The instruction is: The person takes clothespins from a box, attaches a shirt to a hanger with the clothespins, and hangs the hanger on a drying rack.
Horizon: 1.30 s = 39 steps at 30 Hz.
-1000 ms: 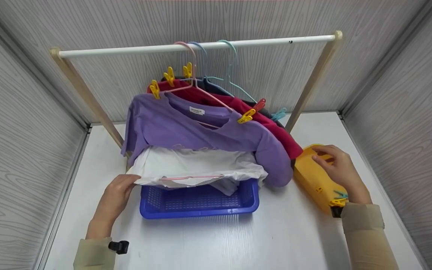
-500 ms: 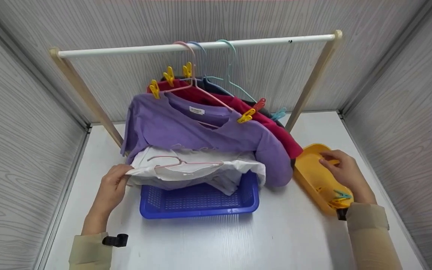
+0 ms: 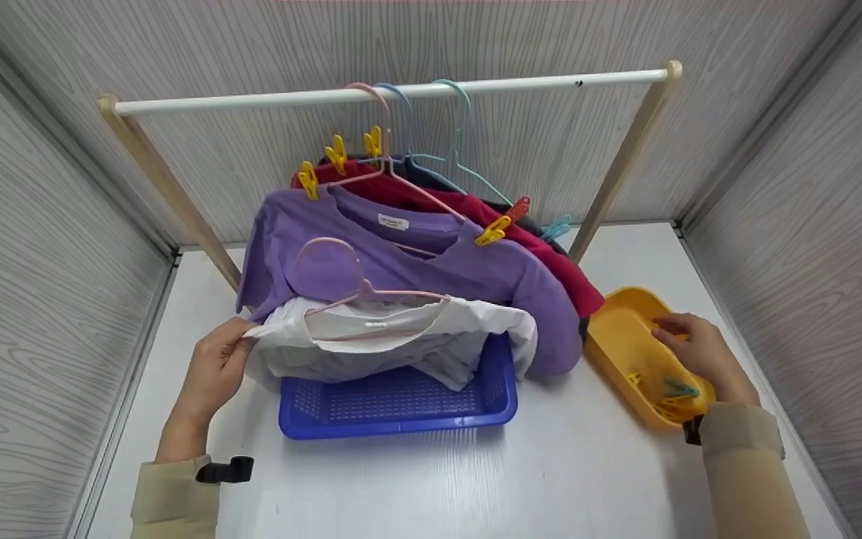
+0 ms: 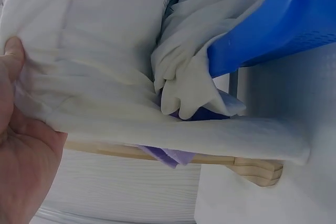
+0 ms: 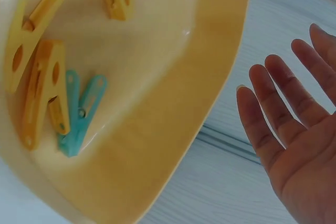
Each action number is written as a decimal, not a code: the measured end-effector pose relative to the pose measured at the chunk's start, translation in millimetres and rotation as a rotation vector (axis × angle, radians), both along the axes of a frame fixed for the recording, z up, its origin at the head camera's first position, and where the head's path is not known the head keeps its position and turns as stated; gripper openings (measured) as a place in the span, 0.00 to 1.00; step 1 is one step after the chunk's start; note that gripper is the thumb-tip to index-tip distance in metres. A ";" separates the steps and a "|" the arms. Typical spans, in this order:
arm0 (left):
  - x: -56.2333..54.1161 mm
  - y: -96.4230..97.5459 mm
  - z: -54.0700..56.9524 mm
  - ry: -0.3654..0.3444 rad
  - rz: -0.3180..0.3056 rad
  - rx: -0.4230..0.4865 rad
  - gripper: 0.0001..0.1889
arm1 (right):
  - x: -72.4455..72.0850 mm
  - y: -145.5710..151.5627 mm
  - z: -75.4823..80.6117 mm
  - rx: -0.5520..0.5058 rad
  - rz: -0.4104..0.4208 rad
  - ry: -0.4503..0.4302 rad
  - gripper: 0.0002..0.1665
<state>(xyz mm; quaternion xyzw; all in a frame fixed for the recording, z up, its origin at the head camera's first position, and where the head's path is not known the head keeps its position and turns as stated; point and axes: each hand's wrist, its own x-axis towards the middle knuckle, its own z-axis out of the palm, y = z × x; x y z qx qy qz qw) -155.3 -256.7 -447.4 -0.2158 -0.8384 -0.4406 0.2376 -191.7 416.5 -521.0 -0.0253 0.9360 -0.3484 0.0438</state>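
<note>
My left hand pinches the left shoulder of a white shirt, whose body hangs over the blue basket. A pink hanger sits inside the shirt's neck, its hook standing up in front of the hanging purple shirt. In the left wrist view, thumb and fingers hold the white cloth. My right hand is beside the yellow bin, fingers spread and nothing in them in the right wrist view. Several yellow clothespins and a teal clothespin lie in that bin.
A rack with a white bar and wooden legs stands behind. Purple, red and dark garments hang on it, held by yellow, red and blue clothespins. Grey wood-patterned walls enclose the white table.
My left hand has drawn the white shirt's shoulder left and up, and the pink hanger has tipped upright with its hook rising. My right hand has shifted slightly right and toward me.
</note>
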 end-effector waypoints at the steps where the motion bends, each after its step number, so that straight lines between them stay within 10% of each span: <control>1: 0.1 0.1 0.2 -0.006 0.002 0.004 0.09 | -0.2 1.6 -1.2 0.003 -0.001 -0.009 0.29; 21: -18.7 -18.5 -40.5 -0.045 0.048 0.041 0.09 | -4.6 15.1 -9.7 0.136 0.097 -0.258 0.38; 32: -4.1 0.7 -7.9 -0.046 0.068 0.044 0.07 | -14.5 4.8 -11.0 0.134 0.189 -0.428 0.31; 39: -3.5 3.1 -5.9 -0.061 0.073 0.065 0.07 | -17.5 -6.1 -14.8 0.170 0.228 -0.491 0.25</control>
